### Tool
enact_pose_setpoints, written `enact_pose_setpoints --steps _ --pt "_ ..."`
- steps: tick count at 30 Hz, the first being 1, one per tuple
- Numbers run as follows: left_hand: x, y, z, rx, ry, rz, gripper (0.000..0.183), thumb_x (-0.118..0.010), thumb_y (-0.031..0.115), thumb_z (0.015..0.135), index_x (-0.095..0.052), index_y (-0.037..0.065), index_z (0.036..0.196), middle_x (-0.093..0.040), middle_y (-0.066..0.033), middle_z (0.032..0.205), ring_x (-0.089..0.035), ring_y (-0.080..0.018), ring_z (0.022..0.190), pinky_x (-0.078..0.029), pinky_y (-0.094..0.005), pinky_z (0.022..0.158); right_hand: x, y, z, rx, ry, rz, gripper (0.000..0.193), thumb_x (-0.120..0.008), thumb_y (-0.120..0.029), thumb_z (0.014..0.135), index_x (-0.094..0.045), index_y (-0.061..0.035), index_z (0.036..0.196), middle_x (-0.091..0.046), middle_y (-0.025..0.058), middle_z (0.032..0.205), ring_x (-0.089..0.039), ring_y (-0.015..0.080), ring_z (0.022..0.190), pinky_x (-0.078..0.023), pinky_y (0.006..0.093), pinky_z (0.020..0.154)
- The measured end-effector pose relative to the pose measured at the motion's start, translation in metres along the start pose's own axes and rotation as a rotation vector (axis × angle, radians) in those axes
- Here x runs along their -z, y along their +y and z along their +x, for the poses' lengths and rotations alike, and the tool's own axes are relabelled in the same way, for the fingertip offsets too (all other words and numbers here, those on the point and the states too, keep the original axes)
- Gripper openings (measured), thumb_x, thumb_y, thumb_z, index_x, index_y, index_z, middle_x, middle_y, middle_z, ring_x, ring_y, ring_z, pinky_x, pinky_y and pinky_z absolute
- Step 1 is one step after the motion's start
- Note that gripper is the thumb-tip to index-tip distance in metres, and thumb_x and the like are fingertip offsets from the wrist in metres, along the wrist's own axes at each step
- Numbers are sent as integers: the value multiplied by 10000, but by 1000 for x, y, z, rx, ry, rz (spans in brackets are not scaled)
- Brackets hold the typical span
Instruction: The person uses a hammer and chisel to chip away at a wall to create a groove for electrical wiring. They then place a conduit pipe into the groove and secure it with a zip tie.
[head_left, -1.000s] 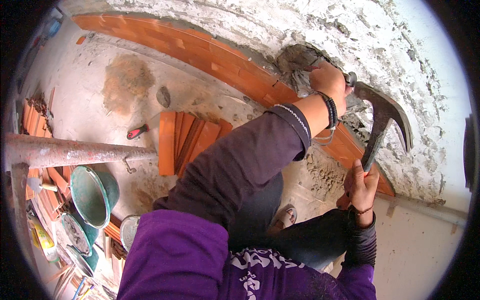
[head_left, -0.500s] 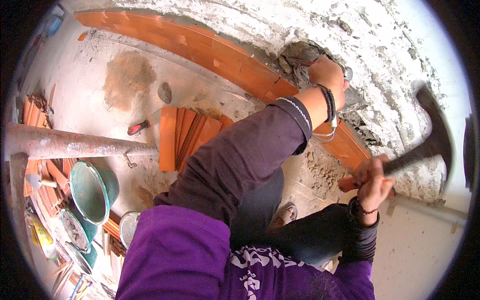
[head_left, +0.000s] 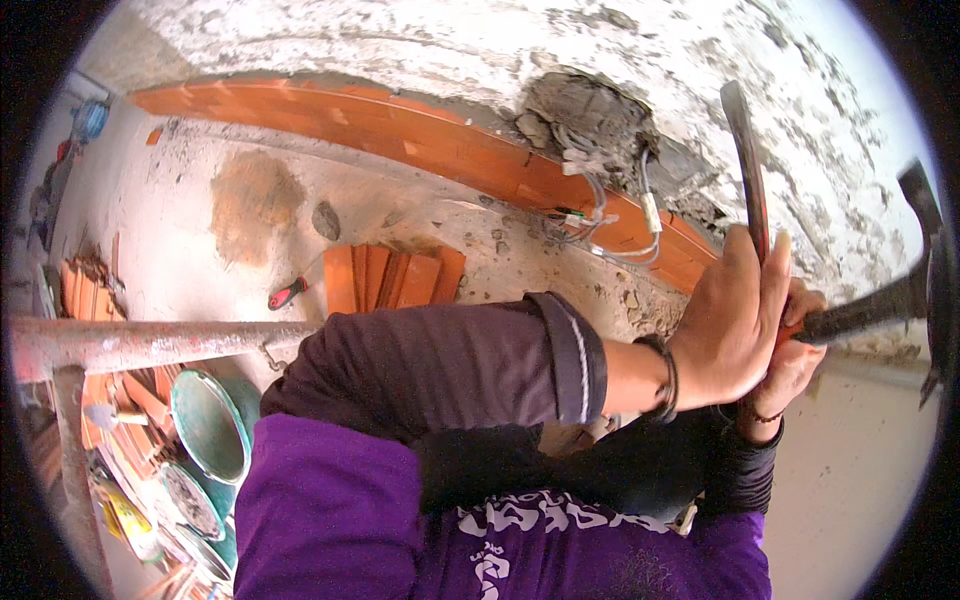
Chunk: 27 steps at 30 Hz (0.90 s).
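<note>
At left, a green bucket (head_left: 210, 425) stands on the floor (head_left: 170, 220); rightward, a tool with a red-and-black handle (head_left: 287, 293) lies beside a fanned stack of orange tiles (head_left: 395, 278). Grey cables (head_left: 600, 213) hang from a rough cavity (head_left: 590, 110) in the white wall (head_left: 440, 45). Farther right, my left hand (head_left: 725, 335) is closed on a chisel (head_left: 745, 150), which rises above it, right of the cavity. Partly hidden behind it, my right hand (head_left: 797, 365) is wrapped around a hammer (head_left: 865, 315), its dark head at the far right, apart from the chisel.
</note>
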<state>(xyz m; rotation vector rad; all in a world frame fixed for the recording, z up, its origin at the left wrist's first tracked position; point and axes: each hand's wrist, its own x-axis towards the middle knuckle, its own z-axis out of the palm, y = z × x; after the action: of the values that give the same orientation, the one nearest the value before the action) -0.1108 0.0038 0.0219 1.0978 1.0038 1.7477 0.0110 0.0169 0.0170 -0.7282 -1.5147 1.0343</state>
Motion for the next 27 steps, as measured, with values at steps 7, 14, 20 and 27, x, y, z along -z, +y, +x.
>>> enact_pose_setpoints --steps 7,14,20,27 --pt "2 2 6 -145 -544 456 552 -350 452 950 -425 -92 900 -480 -265 904 -516 -389 852 -425 -450 720 37 -15 -13 -191 2 -252 308 -786 -169 704 -519 -52 805 -600 24 841 -531 85 726 -440 240 672" --pt "200 -45 78 -218 41 349 187 -471 73 905 -522 17 1076 -538 -39 976 -529 -131 864 -451 -305 826 130 0 -37 -322 -22 -350 299 -713 -30 666 -444 -95 779 -494 1 743 -507 97 678 -419 234 619" --pt "201 -134 89 -444 -233 1199 458 -610 80 723 -519 60 1172 -480 -161 1173 -467 -339 1089 -335 -425 984 181 92 -137 -536 -56 -445 236 -614 62 654 -434 -70 732 -463 3 683 -466 72 500 -395 223 445" --pt "216 -151 95 -543 -326 1377 317 -647 128 743 -581 -10 1021 -500 -191 1106 -524 -360 972 -438 -427 842 142 146 -205 -878 -96 -232 196 -634 52 639 -484 -41 724 -477 -2 649 -469 86 545 -401 246 495"
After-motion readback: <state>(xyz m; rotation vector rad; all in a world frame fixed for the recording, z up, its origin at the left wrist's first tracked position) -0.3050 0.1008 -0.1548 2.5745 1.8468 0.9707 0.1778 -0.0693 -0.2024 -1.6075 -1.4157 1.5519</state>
